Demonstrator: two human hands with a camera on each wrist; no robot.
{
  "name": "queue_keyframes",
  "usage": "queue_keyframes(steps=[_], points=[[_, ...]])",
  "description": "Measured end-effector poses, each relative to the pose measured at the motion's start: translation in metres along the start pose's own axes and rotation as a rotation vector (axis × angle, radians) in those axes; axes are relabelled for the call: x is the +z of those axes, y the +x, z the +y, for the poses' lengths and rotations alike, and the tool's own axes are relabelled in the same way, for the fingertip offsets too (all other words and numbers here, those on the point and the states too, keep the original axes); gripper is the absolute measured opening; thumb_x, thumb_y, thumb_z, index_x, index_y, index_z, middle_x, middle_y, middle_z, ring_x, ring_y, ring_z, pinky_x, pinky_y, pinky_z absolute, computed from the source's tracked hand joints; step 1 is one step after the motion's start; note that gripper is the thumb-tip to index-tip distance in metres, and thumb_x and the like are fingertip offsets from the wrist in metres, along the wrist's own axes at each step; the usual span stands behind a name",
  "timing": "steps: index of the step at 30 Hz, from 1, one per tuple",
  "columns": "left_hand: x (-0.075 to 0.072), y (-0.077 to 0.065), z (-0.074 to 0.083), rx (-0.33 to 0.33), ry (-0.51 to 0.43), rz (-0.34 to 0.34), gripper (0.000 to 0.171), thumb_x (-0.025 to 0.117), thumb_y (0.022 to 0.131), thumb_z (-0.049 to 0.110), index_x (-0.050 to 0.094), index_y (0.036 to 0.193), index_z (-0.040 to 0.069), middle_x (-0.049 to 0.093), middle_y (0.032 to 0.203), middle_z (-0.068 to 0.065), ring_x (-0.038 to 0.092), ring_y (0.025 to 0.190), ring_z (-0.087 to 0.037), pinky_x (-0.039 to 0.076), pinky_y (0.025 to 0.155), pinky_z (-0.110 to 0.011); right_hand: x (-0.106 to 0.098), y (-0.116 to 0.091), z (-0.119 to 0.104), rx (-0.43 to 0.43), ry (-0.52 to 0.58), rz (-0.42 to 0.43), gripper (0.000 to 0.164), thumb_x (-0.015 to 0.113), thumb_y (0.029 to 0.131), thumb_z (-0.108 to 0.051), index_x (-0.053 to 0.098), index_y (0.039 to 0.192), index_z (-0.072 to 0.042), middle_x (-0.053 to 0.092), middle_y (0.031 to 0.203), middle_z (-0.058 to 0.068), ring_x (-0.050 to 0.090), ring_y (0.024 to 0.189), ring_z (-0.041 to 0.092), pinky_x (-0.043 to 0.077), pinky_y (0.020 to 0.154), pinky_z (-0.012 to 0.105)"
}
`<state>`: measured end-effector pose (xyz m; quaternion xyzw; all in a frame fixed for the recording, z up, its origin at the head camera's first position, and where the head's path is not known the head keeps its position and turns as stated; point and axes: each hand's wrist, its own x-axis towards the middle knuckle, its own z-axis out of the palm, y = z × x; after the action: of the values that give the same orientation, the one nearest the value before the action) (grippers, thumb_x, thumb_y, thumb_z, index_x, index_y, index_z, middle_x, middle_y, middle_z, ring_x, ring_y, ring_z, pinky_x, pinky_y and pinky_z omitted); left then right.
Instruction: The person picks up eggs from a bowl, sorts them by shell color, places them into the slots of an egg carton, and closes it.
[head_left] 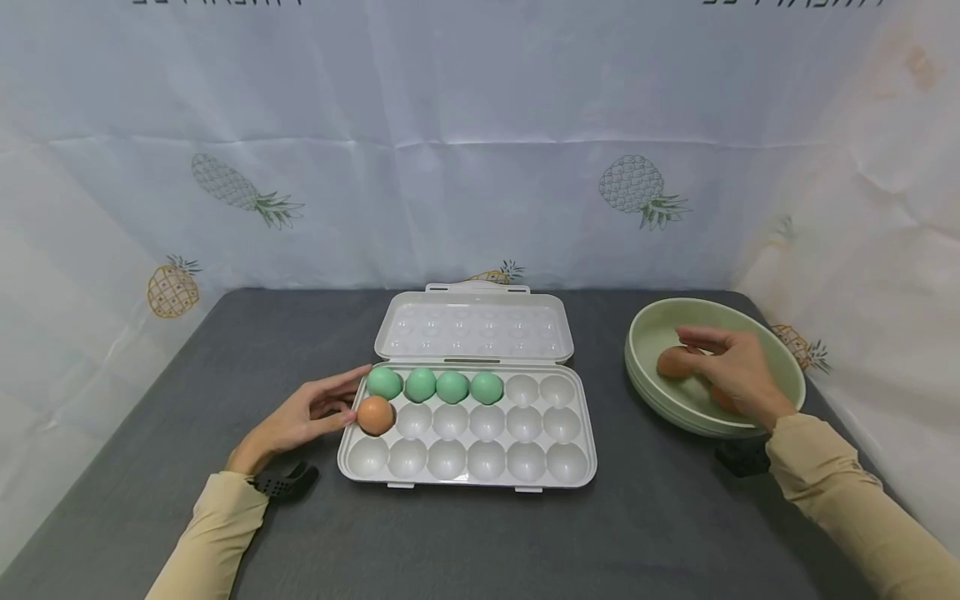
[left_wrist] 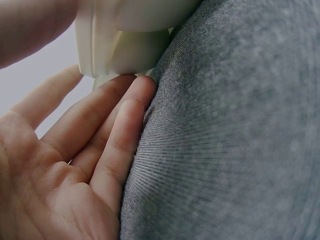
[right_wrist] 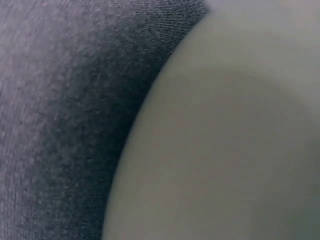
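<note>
A white plastic egg box [head_left: 467, 425] lies with its lid [head_left: 474, 327] folded back. In its far row sit several green eggs [head_left: 452, 387]; a brown egg [head_left: 375, 415] occupies the left cup of the middle row. My left hand [head_left: 303, 414] touches the box's left side, its fingers fairly straight in the left wrist view. On the right, my right hand [head_left: 731, 371] reaches into a pale green bowl [head_left: 787, 367], thumb and fingers about another brown egg [head_left: 676, 362]. A further brown egg [head_left: 723, 400] shows partly beneath that hand. The right wrist view shows neither hand nor egg.
The bowl appears stacked on another and stands near the right edge of the dark grey cloth-covered table [head_left: 465, 542]. A pale curtain [head_left: 450, 208] with pineapple prints hangs behind and at both sides. Black wrist straps show at both cuffs.
</note>
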<state>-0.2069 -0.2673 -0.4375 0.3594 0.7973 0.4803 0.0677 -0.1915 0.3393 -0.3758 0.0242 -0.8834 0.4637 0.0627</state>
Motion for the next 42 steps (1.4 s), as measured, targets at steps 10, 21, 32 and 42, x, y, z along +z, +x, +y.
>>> queue_keyframes(steps=[10,21,32,42], points=[[0.0,0.0,-0.002,0.002,0.006,0.006,0.066,0.063,0.097,-0.004,0.034,0.156,-0.005,0.059,0.14,0.015,0.059,0.122,0.008,0.054,0.089,-0.018,0.007,0.007,0.001,0.007,-0.175,-0.06,0.056,0.085,0.085,-0.028,0.069,0.131,-0.001,0.068,0.13,0.021,0.05,0.092,-0.025,0.042,0.082,0.004],[-0.001,0.001,0.0,-0.024,0.016,0.008,0.066,0.063,0.098,-0.002,0.034,0.157,-0.003,0.061,0.142,-0.001,0.06,0.121,0.007,0.054,0.091,-0.019,0.009,0.009,0.002,-0.03,-0.206,-0.09,0.056,0.084,0.086,-0.03,0.068,0.132,-0.001,0.068,0.13,0.025,0.052,0.091,-0.023,0.044,0.08,0.005],[0.001,0.0,0.001,-0.024,0.018,0.016,0.066,0.064,0.097,-0.002,0.035,0.156,-0.005,0.061,0.143,-0.001,0.06,0.12,0.007,0.054,0.089,-0.019,0.012,0.01,-0.002,-0.039,-0.213,-0.119,0.06,0.082,0.088,-0.033,0.066,0.136,-0.002,0.067,0.132,0.025,0.054,0.092,-0.019,0.049,0.078,0.011],[0.001,0.0,0.001,0.006,0.016,0.01,0.065,0.062,0.097,-0.004,0.034,0.156,-0.007,0.059,0.141,-0.028,0.061,0.12,0.007,0.055,0.088,-0.019,0.012,0.009,-0.004,-0.032,-0.222,-0.068,0.059,0.083,0.087,-0.036,0.068,0.133,-0.002,0.07,0.128,0.023,0.05,0.091,-0.023,0.044,0.081,0.008]])
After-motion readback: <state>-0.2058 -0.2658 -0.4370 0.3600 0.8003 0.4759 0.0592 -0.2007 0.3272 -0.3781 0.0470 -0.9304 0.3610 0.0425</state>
